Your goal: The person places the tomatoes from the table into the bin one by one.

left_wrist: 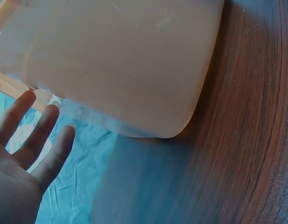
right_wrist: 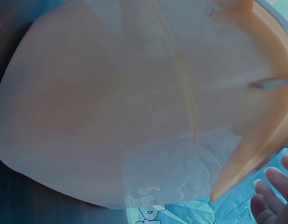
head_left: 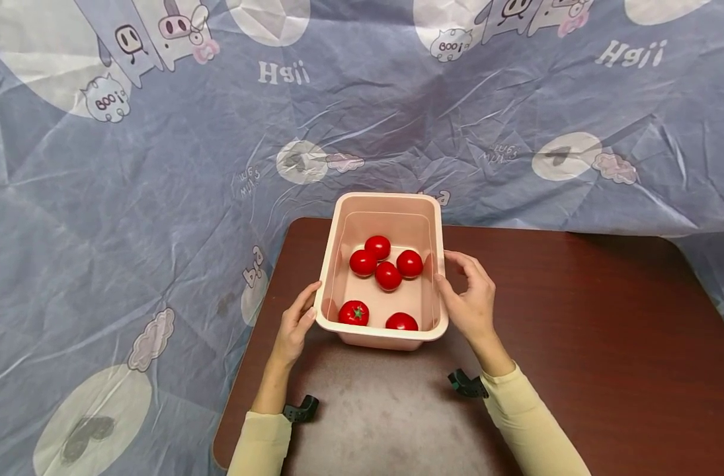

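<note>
A pale pink plastic bin (head_left: pixel 391 335) stands on the table between the two hands. Inside lie several red tomatoes; one tomato (head_left: pixel 354 313) at the near left shows a green stem top, and another tomato (head_left: pixel 401 322) sits by the near right corner. My left hand (head_left: pixel 294 328) is at the bin's left rim, fingertips right at the edge; in the left wrist view its fingers (left_wrist: pixel 44 140) are spread and fairly straight. At the right rim is my right hand (head_left: pixel 471 294), thumb overlapping the edge; the right wrist view has its loosely bent fingers (right_wrist: pixel 277 184) beside the rim.
The dark brown wooden table (head_left: pixel 588 344) stretches to the right of the bin. A blue-grey printed cloth (head_left: pixel 362 119) hangs behind the table and along its left side. Each wrist wears a black strap mount (head_left: pixel 302 409).
</note>
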The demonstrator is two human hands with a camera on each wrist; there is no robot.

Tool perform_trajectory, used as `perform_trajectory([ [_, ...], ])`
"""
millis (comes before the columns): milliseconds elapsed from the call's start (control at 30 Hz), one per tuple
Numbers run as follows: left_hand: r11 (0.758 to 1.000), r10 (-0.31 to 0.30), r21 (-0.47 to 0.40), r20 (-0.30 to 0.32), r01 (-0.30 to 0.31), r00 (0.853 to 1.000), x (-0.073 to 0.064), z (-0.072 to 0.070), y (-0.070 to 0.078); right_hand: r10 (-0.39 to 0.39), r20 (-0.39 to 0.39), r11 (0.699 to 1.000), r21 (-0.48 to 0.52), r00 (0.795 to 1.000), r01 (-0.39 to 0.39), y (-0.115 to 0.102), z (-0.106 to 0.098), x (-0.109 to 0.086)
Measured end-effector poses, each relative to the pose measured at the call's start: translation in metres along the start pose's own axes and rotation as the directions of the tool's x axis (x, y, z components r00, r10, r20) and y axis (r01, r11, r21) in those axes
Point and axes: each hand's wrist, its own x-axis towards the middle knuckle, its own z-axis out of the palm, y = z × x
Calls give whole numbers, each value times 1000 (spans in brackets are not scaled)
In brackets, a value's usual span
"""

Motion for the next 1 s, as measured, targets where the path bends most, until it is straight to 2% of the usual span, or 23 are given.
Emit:
perform_trajectory([
  [133, 998, -6, 59, 3, 6, 1000, 2, -2, 8, -2, -18, 1000, 6, 1000, 3, 3, -1, 1],
  [333, 976, -7, 218, 46, -3, 999, 13, -5, 45, 19, -23, 1000, -5, 1000, -19, 7, -3, 1],
  [433, 957, -12, 289, 67, -8, 998, 18, -7, 56, 14, -34, 1000, -10, 999, -15, 8, -3, 3],
  [500, 938, -10, 345, 69, -14, 998, 20, -8, 56, 17, -37, 1000, -3, 999, -17, 9, -3, 4],
  [733, 874, -78, 483, 9, 64, 997, 28, -16, 42, 44, -31, 999, -7, 999, -45, 15, -4, 4],
  [867, 828, -76, 556, -2, 65, 997, 36, -19, 44, 59, -24, 998, -23, 998, -60, 17, -6, 6],
  [933, 797, -72, 601, -1, 58, 997, 42, -20, 48, 62, -21, 998, -32, 998, -63, 19, -6, 8],
  [1000, 777, -69, 627, 3, 52, 998, 50, -23, 53, 61, -26, 997, -43, 998, -62, 20, -7, 10],
])
